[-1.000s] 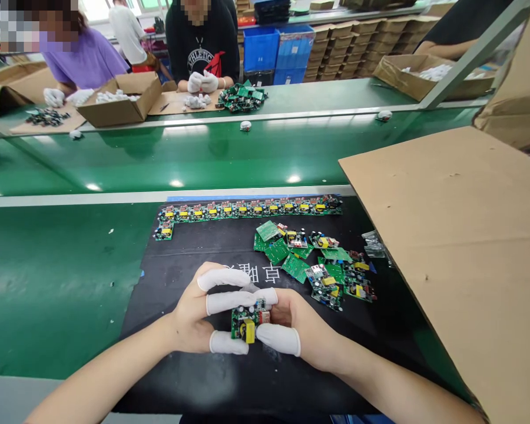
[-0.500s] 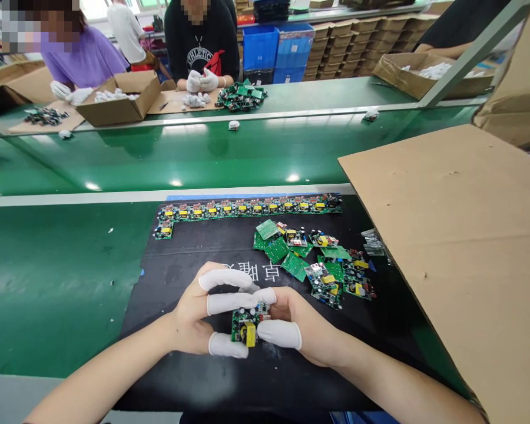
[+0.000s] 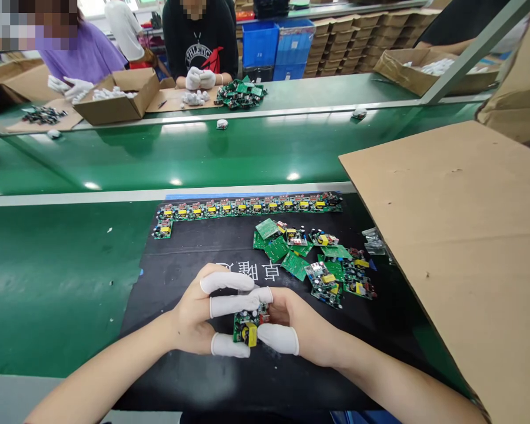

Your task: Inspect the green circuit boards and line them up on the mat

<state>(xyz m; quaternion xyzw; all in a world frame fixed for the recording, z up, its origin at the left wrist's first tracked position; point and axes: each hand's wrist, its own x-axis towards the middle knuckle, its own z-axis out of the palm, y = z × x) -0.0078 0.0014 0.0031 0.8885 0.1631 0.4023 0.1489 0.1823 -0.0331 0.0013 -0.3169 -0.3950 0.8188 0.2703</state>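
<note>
One green circuit board [image 3: 246,328] with a yellow part is held between both hands over the black mat [image 3: 189,383]. My left hand [image 3: 212,312], in white finger cots, grips it from the left, thumb below and fingers above. From the right, my right hand [image 3: 287,321] pinches its side and upper edge, also in white cots. The fingertips hide the board's top. Beyond the hands, a row of boards [image 3: 242,207] runs along the mat's far edge, with one board [image 3: 163,229] below its left end. A loose pile of boards [image 3: 295,265] lies right of centre.
A large cardboard sheet [image 3: 459,235] covers the right side. Behind the mat, a green conveyor [image 3: 136,159] carries small white-topped pieces [image 3: 222,124]. Across it, people work beside cardboard boxes [image 3: 119,103] and a board heap [image 3: 241,94]. Clear plastic pieces [image 3: 374,242] lie by the sheet.
The pieces on the conveyor have moved left. My hands have shifted very slightly, still holding the board. Across the conveyor, the hands of the person in purple have moved apart a little.
</note>
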